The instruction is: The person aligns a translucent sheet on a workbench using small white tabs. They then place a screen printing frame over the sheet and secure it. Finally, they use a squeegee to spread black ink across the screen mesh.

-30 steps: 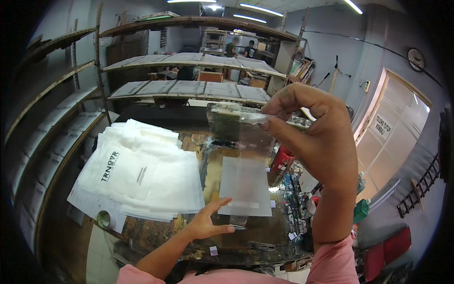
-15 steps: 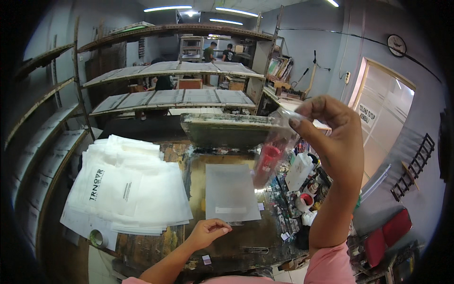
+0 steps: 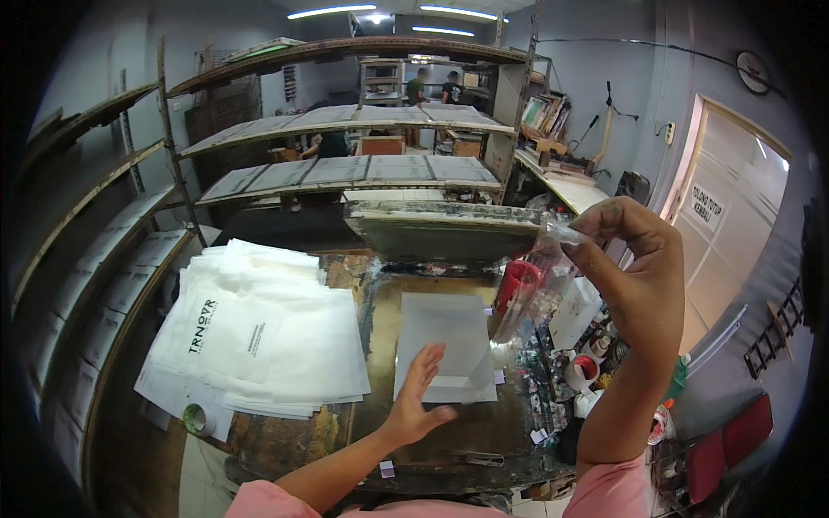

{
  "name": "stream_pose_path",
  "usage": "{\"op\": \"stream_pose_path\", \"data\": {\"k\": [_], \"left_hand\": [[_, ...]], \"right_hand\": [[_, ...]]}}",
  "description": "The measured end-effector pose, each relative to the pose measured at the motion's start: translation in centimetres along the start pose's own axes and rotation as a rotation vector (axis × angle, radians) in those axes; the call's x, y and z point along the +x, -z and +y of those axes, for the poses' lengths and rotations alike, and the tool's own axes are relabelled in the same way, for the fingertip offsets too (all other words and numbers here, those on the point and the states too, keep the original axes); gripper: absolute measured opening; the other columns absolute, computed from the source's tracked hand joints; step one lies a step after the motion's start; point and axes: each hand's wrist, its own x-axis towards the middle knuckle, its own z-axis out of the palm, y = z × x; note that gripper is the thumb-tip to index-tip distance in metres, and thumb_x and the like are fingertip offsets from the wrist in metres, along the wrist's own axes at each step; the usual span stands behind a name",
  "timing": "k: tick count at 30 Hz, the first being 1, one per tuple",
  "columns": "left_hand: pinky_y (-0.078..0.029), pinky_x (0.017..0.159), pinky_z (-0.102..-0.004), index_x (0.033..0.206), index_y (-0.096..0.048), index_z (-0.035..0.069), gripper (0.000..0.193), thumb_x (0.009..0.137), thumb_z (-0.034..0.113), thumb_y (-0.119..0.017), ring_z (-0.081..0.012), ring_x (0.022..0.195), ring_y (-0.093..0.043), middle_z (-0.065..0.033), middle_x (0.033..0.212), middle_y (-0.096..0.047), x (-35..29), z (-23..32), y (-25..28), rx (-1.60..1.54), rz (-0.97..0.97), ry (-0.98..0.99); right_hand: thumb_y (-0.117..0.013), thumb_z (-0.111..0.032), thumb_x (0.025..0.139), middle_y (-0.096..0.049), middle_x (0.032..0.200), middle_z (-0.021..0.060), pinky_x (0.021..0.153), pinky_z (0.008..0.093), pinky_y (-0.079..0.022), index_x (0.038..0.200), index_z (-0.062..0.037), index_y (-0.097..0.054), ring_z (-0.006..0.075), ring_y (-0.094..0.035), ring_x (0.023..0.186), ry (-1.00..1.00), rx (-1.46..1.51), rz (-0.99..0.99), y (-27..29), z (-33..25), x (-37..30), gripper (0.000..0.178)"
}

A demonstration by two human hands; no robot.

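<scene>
Creased, transparent plastic film [image 3: 534,289] is hanging from your pinching right hand [image 3: 635,255]; your left hand [image 3: 414,406] is hovering open, empty.

white stack [image 3: 285,367]: large black lettering [image 3: 203,326], smaller block [image 3: 258,339] | door [image 3: 721,250]: black-lettered white sign [image 3: 706,207]

The clear strip [image 3: 535,283] looks glossy plastic, the sheet [image 3: 453,326] matt.

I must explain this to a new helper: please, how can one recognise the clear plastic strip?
Find the paint-stained worktable, then the raised right hand above its right part. The clear plastic strip hangs from that hand; unlike the cloudy sheet lying flat, it is see-through and held in the air.
</scene>
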Motion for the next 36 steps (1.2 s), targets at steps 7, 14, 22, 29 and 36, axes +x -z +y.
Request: {"op": "stream_pose_path", "data": {"k": [7, 14, 22, 29, 36], "left_hand": [[-0.045, 0.113, -0.0361, 0.15, -0.048, -0.001, 0.071, 0.093, 0.025, -0.083, -0.0209, 0.133, -0.057, -0.0151, 0.144, -0.06, 1.0, -3.7, -5.5, -0.12, -0.013, 0.355], [-0.054, 0.098, -0.0295, 0.126, -0.07, 0.001, 0.031, 0.099, 0.015, -0.075, -0.0138, 0.116, -0.066, -0.0084, 0.124, -0.071, -0.2, -2.4, -4.8, -0.13, -0.104, 0.512], [-0.054, 0.086, -0.0249, 0.131, -0.068, 0.005, 0.035, 0.098, 0.012, -0.076, -0.0094, 0.098, -0.066, -0.0028, 0.111, -0.072, -2.6, 1.9, -1.1, -0.101, -0.066, 0.573], [-0.054, 0.087, -0.0254, 0.134, -0.064, 0.001, 0.039, 0.097, 0.007, -0.076, -0.0094, 0.099, -0.066, -0.005, 0.112, -0.072, -3.3, 1.9, 3.3, -0.068, 0.078, 0.493], [-0.058, 0.084, -0.031, 0.107, -0.07, -0.001, 0.023, 0.091, 0.009, -0.082, -0.0153, 0.09, -0.07, -0.0092, 0.1, -0.075, -4.6, 0.7, 6.6, 0.031, 0.33, 0.537]], "right_hand": [[-0.074, -0.002, 0.083, -0.072, 0.082, 0.0043, 0.075, 0.0253, -0.051, 0.094, 0.0052, -0.071, 0.0087, -0.064, 0.077, 0.023, -0.034, 0.062, 1.6, 1.8, -0.2, 0.014], [-0.075, -0.004, 0.084, -0.073, 0.086, 0.0054, 0.079, 0.027, -0.051, 0.095, 0.0041, -0.071, 0.0107, -0.066, 0.081, -0.036, -0.125, 0.117, 3.8, 4.4, -0.8, 0.014], [-0.08, -0.013, 0.087, -0.071, 0.09, 0.0042, 0.079, 0.0281, -0.048, 0.097, 0.0005, -0.07, 0.0112, -0.063, 0.085, -0.298, 0.016, 0.176, 4.7, 10.0, -3.9, 0.019], [-0.078, -0.01, 0.092, -0.066, 0.094, 0.0007, 0.078, 0.0275, -0.048, 0.102, -0.0039, -0.067, 0.0108, -0.061, 0.086, -0.46, 0.242, 0.384, 4.7, 17.5, -12.7, 0.016], [-0.077, -0.008, 0.095, -0.068, 0.095, 0.0005, 0.076, 0.0278, -0.052, 0.111, -0.0073, -0.066, 0.0115, -0.063, 0.081, -0.736, 0.673, 0.598, -0.1, 20.2, -22.0, 0.019]]}}
